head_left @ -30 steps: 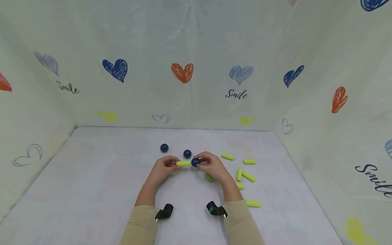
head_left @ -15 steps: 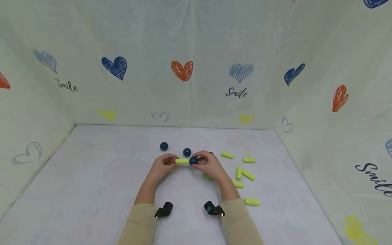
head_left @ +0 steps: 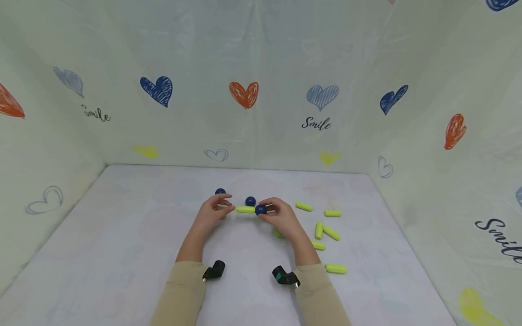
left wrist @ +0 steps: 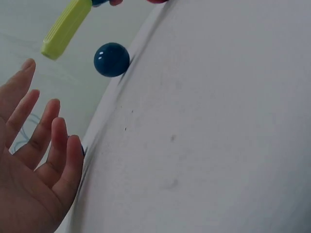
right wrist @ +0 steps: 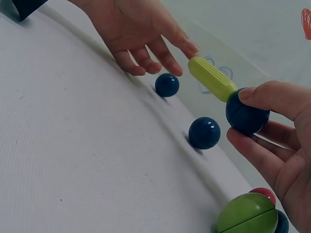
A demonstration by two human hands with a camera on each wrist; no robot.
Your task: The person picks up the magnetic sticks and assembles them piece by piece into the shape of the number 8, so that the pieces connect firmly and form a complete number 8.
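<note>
Your right hand (head_left: 282, 218) is pinching a glossy, round blue ball (head_left: 261, 209), with a ridged yellow-green rod (head_left: 245, 209) jutting left from it. Your left hand (head_left: 210, 213) is hovering just left of the rod, fingers spread. A second ball (head_left: 250, 200) is resting on the rod's far side.

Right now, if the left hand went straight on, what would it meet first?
The left hand would probably meet the free end of the yellow-green stick just ahead of it, though depth is hard to judge.
</note>
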